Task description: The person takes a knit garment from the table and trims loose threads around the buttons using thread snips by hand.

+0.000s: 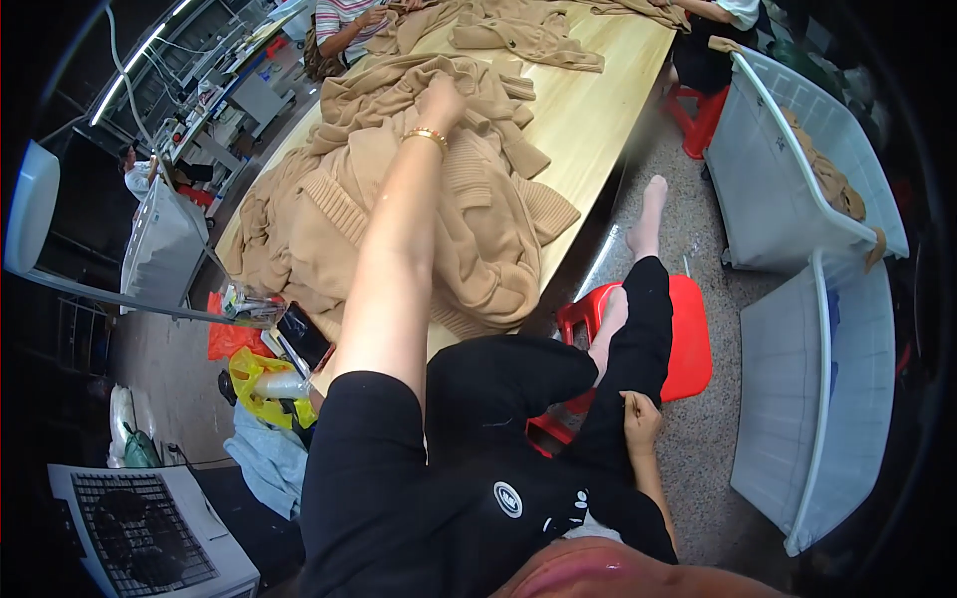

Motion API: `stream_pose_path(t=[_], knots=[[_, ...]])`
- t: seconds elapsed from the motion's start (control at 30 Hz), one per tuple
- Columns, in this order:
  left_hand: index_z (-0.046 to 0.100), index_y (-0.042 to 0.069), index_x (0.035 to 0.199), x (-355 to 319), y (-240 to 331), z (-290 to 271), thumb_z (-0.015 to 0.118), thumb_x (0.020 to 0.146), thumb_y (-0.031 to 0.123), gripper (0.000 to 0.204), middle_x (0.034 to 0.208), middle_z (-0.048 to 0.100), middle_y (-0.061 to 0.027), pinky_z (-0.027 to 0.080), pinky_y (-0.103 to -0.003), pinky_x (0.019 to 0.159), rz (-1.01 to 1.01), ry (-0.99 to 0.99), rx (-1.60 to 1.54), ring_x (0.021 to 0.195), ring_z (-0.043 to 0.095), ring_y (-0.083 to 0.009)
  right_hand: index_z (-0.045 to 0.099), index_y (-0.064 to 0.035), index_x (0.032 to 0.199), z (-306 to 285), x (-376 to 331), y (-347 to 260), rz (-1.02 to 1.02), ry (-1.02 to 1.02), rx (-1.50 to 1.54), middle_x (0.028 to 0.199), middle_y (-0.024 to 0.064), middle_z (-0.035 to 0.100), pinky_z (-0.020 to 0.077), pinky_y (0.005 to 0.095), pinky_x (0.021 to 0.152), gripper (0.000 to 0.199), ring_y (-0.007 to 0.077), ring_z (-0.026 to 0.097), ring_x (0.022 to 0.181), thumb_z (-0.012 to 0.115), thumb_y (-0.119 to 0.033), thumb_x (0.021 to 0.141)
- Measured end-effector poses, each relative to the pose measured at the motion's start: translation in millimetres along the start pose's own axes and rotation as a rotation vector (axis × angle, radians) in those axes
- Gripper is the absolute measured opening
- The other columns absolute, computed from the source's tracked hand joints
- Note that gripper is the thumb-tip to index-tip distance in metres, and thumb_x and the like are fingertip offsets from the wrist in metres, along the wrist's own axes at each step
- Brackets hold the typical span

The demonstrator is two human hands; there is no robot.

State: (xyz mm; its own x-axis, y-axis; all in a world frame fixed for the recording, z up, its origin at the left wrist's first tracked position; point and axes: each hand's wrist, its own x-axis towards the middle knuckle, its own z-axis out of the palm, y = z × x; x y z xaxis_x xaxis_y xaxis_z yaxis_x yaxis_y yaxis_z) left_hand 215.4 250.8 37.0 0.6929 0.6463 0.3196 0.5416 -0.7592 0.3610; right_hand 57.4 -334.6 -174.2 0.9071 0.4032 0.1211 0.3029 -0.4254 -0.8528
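head view: one camera, looking down past the person's own arms and lap.
left hand: stretched far out over the desk, fingers closed into the beige knit sweaters, gripping a fold near the top of the heap.
right hand: low and near, resting on the black trouser leg, fingers curled loosely, holding nothing.
sweaters: piled across the left half of the wooden desk, ribbed hems and sleeves hanging toward the near edge.
handling: looks soft, limp and fairly light; it will sag and drag, so a bunched fold or a ribbed hem seems the surest grip.
right side: two white bins on the floor, a red stool under the leg.
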Motion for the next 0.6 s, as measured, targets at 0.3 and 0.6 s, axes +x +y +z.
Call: stream_pose_path(t=[0.3, 0.6], knots=[[0.055, 0.005, 0.123, 15.1, -6.2, 36.5, 0.055, 0.085, 0.021, 0.041, 0.135, 0.050, -0.0215, 0.040, -0.046, 0.103, -0.054, -0.136, 0.020, 0.125, 0.049, -0.0363, 0.069, -0.0036, 0.092, -1.6, 1.4, -3.0, 0.027, -0.009, -0.116, 0.077, 0.0118, 0.063, 0.0437, 0.0290, 0.056, 0.013, 0.0195, 0.059, 0.061, 0.061, -0.013, 0.089], [0.066, 0.013, 0.119, 7.5, 1.1, 33.6, 0.047, 0.090, 0.019, 0.035, 0.125, 0.062, -0.0140, 0.040, -0.046, 0.100, -0.048, -0.219, 0.233, 0.120, 0.055, -0.0306, 0.069, -0.0042, 0.092, 2.1, 1.3, -7.9, -0.001, 0.036, -0.109, 0.076, 0.0104, 0.063, 0.0455, 0.0281, 0.058, 0.009, 0.0173, 0.060, 0.063, 0.063, -0.008, 0.087]])
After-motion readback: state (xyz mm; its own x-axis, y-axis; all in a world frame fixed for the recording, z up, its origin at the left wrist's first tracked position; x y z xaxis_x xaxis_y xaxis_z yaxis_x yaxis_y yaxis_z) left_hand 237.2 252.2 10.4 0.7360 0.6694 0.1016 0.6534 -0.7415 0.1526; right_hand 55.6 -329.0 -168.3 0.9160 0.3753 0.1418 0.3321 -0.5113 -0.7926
